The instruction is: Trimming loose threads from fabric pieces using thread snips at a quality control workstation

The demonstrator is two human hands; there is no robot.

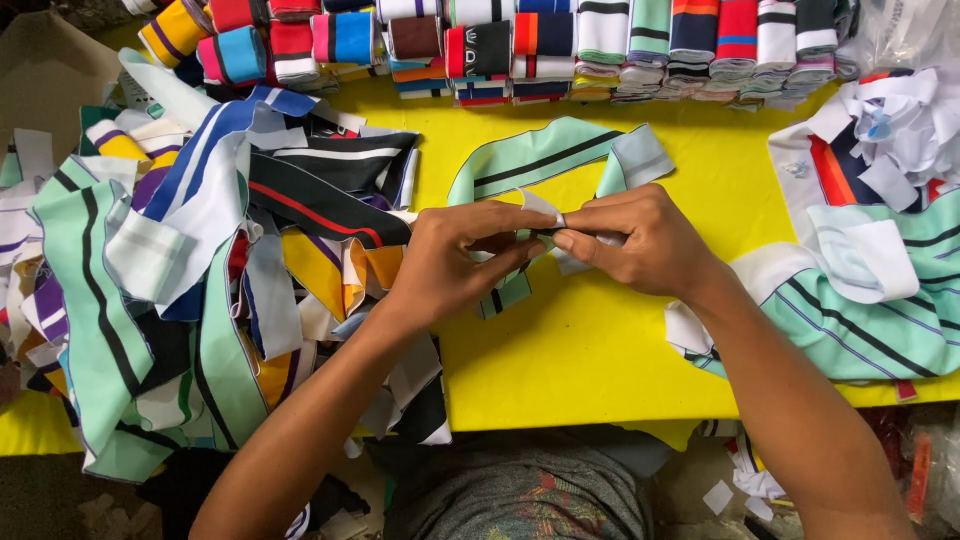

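- No bin, box or tray is fully in view; a brown cardboard flap (45, 75) shows at the upper left corner, its contents not visible.
- Left hand (455, 262): fingers pinched together on the mint-green knit fabric band with black stripe (545, 160), at its white-backed end near the worktop centre.
- Right hand (640, 240): thumb and forefinger clamped on the same band end, touching the left fingertips.
- The band loops away from the hands toward the far side of the bright yellow worktop (590, 350) and lies flat on it.
- Left of the hands: a loose heap of mixed striped fabric strips (200, 270), in mint, blue, black, white and yellow, overhanging the near edge.
- Right of the hands: a stack of mint-green striped pieces with white backing (870, 300); behind it, a pile of white paper-like scraps (900, 120).
- Far edge: a row of folded striped fabric bundles (560, 45), cut off by the top of the frame.
- The band portion inside the hands is hidden; what lies under the heap cannot be made out.
- Below the worktop, scraps lie on the floor (740, 490), dim and indistinct.
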